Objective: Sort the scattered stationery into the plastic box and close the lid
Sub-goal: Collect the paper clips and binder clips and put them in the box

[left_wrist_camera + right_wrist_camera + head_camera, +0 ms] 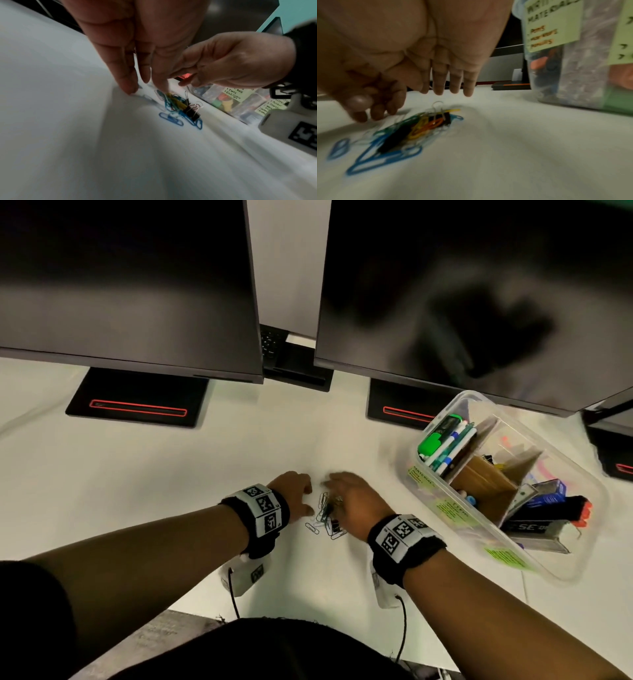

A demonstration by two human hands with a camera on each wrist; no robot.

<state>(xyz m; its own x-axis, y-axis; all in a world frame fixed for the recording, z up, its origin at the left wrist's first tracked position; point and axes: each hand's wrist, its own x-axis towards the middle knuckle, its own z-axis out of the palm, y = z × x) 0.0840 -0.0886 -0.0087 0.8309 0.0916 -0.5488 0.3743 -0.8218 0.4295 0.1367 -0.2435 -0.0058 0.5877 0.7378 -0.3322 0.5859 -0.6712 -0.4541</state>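
A small heap of coloured paper clips and black binder clips (327, 515) lies on the white table between my hands. My left hand (298, 494) sits just left of the heap, and its straight fingers (128, 83) reach down to the table at the pile's edge (180, 111). My right hand (346, 495) hovers just right of the heap, its fingers (452, 82) straight above the clips (419, 128) and holding nothing. The clear plastic box (470, 396) stands open to the right, with cardboard dividers, pens, markers and staplers inside. No lid is in view.
Two dark monitors (130, 285) (479, 296) stand behind on black bases (137, 402) (400, 409); the right one overhangs the box's far end. Green labels (553, 23) are stuck on the box wall. The table's front edge (191, 611) is near my body.
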